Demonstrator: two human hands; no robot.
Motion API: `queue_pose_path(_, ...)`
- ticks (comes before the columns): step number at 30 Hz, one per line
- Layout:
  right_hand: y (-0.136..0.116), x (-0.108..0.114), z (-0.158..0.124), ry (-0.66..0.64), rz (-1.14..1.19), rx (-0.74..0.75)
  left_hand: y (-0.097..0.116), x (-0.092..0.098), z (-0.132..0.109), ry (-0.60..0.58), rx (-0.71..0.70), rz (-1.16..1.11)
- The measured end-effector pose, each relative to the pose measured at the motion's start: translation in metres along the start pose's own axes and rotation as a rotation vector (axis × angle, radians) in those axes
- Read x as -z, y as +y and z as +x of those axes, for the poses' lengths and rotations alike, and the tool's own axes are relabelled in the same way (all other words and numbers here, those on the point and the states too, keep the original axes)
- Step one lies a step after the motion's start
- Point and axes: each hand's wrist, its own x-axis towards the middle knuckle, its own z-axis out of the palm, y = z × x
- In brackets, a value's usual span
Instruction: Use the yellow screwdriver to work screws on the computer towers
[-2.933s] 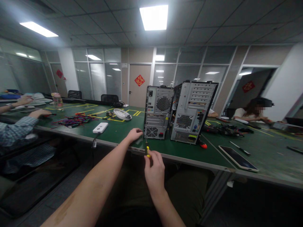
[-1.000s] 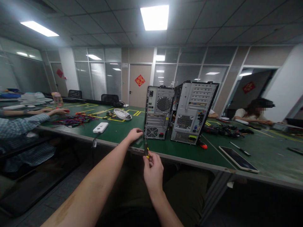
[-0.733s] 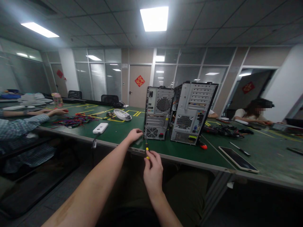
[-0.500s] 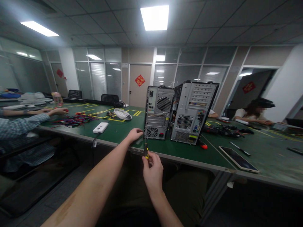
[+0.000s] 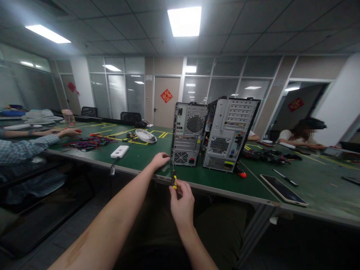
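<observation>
My right hand (image 5: pixel 182 202) is closed around the black-and-yellow handle of a screwdriver (image 5: pixel 174 180), held upright in front of the table edge. Its thin shaft points at the lower left corner of a computer case (image 5: pixel 188 129), whose back panel faces me. At that same corner is my left hand (image 5: pixel 161 160), its fingers bent together against the case edge. Whatever the left fingertips pinch is too small to make out. Close on the right stands a second, larger computer case (image 5: pixel 221 150), also with its back turned to me.
Left on the green table (image 5: pixel 140 157) lie a white power bank (image 5: pixel 119 151) and bundled coloured cables (image 5: pixel 91 142). A phone (image 5: pixel 283 189), a pen (image 5: pixel 285 177) and black cables (image 5: pixel 271 155) lie to the right. One co-worker's sleeve (image 5: pixel 30 150) shows left; another person (image 5: pixel 302 137) sits right.
The screwdriver's handle has turned slightly in my right hand, showing more yellow. My left hand and both cases stay in place.
</observation>
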Motion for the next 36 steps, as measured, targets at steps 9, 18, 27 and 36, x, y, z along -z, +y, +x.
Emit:
queue_pose_path(9,0.0017,0.0002,0.0011,0.020,0.087,-0.026,-0.0020,-0.0007,0.0010,0.003,-0.008,-0.011)
queue_pose_path(18,0.0008,-0.0006,0.0003,0.027,0.077,0.002,0.0017,0.0010,-0.0012,0.005,0.001,-0.004)
queue_pose_path(27,0.0007,-0.0010,-0.0017,0.037,0.078,0.016,0.0056,0.0030,-0.0037,0.005,0.005,0.014)
queue_pose_path(36,0.0006,-0.0008,-0.0021,0.045,0.079,0.022,-0.0009,0.0009,0.0000,0.002,-0.009,-0.004)
